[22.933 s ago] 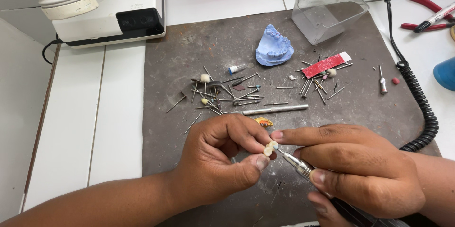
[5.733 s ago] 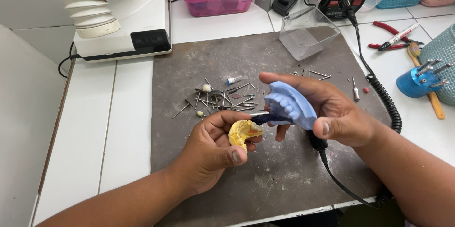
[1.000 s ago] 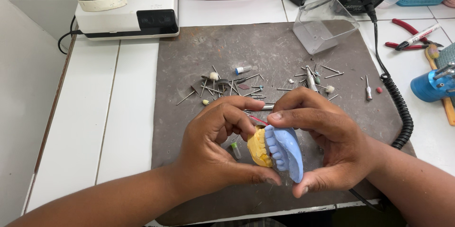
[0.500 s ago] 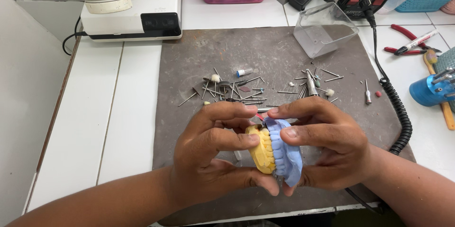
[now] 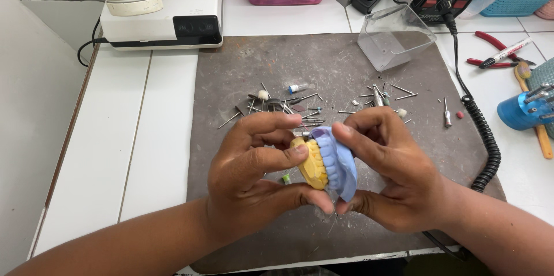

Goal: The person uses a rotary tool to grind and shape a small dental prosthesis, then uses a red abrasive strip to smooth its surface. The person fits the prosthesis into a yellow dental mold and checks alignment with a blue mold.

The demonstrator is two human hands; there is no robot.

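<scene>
Above the grey mat point(image 5: 259, 68) on the worktop point(image 5: 144, 137), a yellow dental cast point(image 5: 314, 163) gripped in the closed left hand point(image 5: 248, 184) is pressed against a blue dental cast point(image 5: 337, 160) clasped by the right hand point(image 5: 392, 178), apparently to check the bite, so careful alignment seems needed next.

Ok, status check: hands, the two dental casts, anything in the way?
Left hand shut on yellow cast. Right hand shut on blue cast. Casts pressed together above grey mat. Loose burs behind, nothing blocking.

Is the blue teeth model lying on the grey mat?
No, the blue teeth model is up off the grey mat, pressed against the yellow teeth model between the left hand and right hand.
</scene>
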